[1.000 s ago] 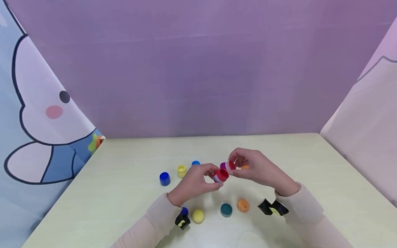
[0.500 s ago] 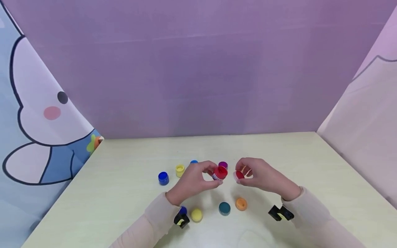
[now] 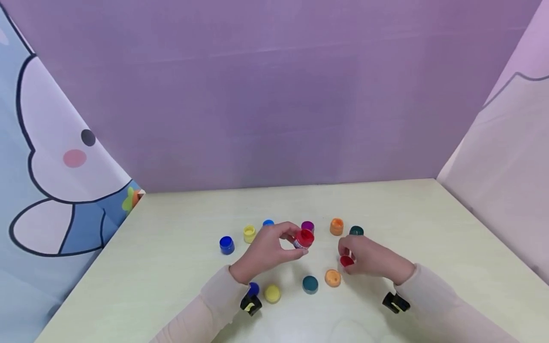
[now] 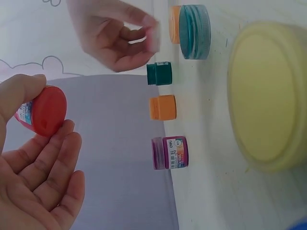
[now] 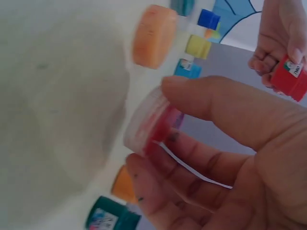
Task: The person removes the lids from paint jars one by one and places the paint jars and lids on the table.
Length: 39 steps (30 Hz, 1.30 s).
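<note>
My left hand [image 3: 268, 250] holds a small red paint jar [image 3: 304, 238] above the table, thumb on one side and fingers on the other. The jar's lid is off; its white label shows in the right wrist view. Between thumb and fingers my right hand [image 3: 373, 257] pinches a clear-rimmed lid with red paint inside [image 5: 153, 122], low over the table, right of an orange lid [image 3: 332, 278]. A teal lid [image 3: 310, 285] and a yellow lid [image 3: 272, 294] lie in the same row. A dark blue lid [image 3: 254, 288] is partly hidden by the left wrist camera.
Behind the hands stand several paint jars: dark blue [image 3: 227, 245], yellow [image 3: 249, 234], light blue [image 3: 268, 222], purple [image 3: 307, 227], orange [image 3: 336, 226] and dark green [image 3: 356, 230]. A purple backdrop [image 3: 274, 95] rises at the table's far edge.
My right hand has carried the red lid away from the red jar, rightward and down toward the table near the orange lid. The left hand with the jar has stayed nearly still.
</note>
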Available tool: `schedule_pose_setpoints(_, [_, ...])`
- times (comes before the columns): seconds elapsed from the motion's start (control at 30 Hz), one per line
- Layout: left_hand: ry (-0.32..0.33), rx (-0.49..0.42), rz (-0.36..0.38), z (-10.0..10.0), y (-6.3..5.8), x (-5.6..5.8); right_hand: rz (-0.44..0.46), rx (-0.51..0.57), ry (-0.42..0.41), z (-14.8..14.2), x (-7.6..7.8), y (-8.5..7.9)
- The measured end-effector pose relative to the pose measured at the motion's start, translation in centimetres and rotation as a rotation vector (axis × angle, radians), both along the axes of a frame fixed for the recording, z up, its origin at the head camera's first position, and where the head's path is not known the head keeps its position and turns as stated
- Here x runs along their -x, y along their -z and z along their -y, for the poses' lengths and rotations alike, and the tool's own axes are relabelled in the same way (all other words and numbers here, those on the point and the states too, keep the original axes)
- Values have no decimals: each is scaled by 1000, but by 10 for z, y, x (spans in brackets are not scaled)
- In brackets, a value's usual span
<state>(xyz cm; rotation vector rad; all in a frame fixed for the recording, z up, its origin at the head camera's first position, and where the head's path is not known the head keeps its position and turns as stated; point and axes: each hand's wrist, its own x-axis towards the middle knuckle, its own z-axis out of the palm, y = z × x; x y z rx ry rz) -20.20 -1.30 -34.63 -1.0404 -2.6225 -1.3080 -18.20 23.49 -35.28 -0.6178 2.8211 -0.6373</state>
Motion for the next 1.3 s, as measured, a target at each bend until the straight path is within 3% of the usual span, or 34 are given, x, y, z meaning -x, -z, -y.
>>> schedule_pose_setpoints(0.13, [4,-4,0,-1,2,0,49,-30,21,-2,-1,8])
schedule_pose_setpoints(0.27, [14,-12,0,-2,3,0,37,-38,-8,-3,-2,12])
schedule_pose_setpoints(0.57, [16,-36,27,-3,7,-2,21,-6,-54,-6,-5,8])
schedule_pose_setpoints(0.83, [25,-22,25,-7,9,-3,-90,264,-100,2,-3,-10])
schedule_pose_setpoints(1.03, [21,-5,27,-11,10,-4,-28,466,-96,21,-8,-21])
schedule_pose_setpoints(1.1, [14,7,34,-12,10,-4,-24,489,-92,27,-8,-23])
schedule_pose_setpoints(1.3, [-4,48,25,-13,11,-3,-92,414,-84,41,-7,-26])
